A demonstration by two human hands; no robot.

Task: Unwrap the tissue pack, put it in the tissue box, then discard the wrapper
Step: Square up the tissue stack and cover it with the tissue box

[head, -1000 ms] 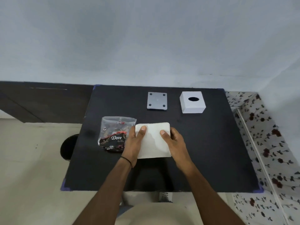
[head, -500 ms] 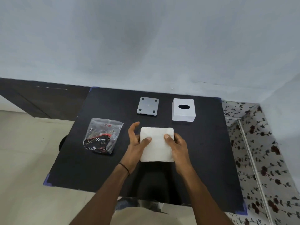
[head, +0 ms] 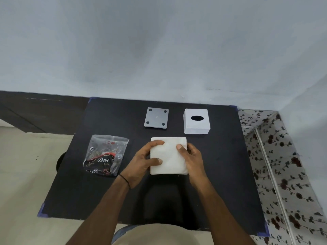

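A bare white stack of tissues (head: 169,156) rests on the black table (head: 221,165) near its middle. My left hand (head: 143,162) grips the stack's left edge, thumb and a finger on top. My right hand (head: 192,157) grips its right edge, thumb on top. The empty clear wrapper (head: 105,154) printed "Dove" lies flat to the left of my left hand. A white tissue box (head: 196,122) with an oval slot on top stands at the back right. A grey square base plate (head: 156,117) with corner pads lies just left of the box.
A pale wall runs behind the table. A dark round stool (head: 60,162) shows below the table's left edge. A floral-patterned surface (head: 283,174) borders the right side. Tiled floor lies to the left.
My left hand has closed onto the stack's left edge; half a second ago its fingers were spread beside it. The wrapper, box and plate have stayed in place.
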